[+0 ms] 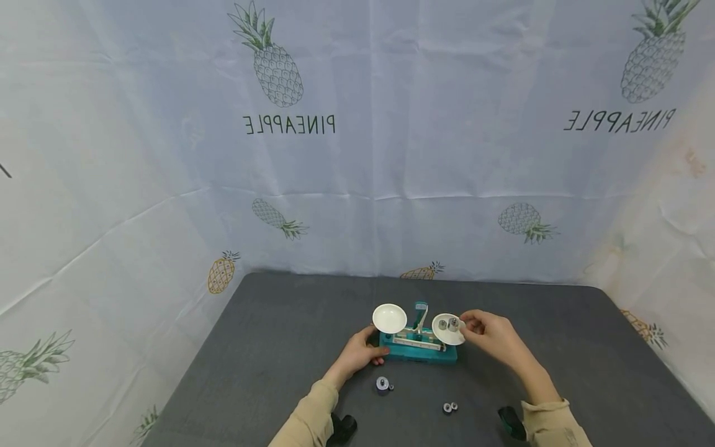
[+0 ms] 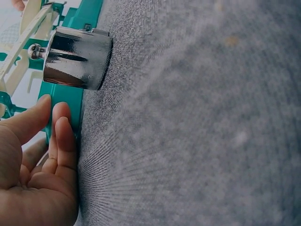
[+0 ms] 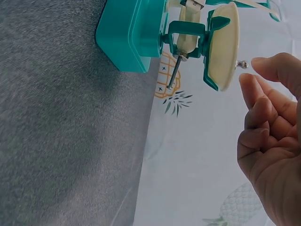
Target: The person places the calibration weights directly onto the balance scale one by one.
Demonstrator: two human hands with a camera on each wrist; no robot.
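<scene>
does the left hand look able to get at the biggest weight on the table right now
Probably yes: the biggest weight stands close to the left hand, with nothing visible between them, though the fingers would likely have to leave the green scale base first.

balance scale base (image 1: 416,354): solid teal; graduated beam (image 1: 419,343): cream; pans (image 1: 390,318): plain cream-white; weights (image 1: 382,385): polished silver; sleeves (image 1: 310,413): plain beige; tabletop (image 1: 279,338): dark grey, fine flecked weave; backdrop cloth (image 1: 335,164): white to pale blue, printed with grey-outlined pineapples (image 1: 278,76) with green leaves, smaller orange pineapples (image 1: 221,275) and dark mirrored lettering (image 1: 288,125)
</scene>
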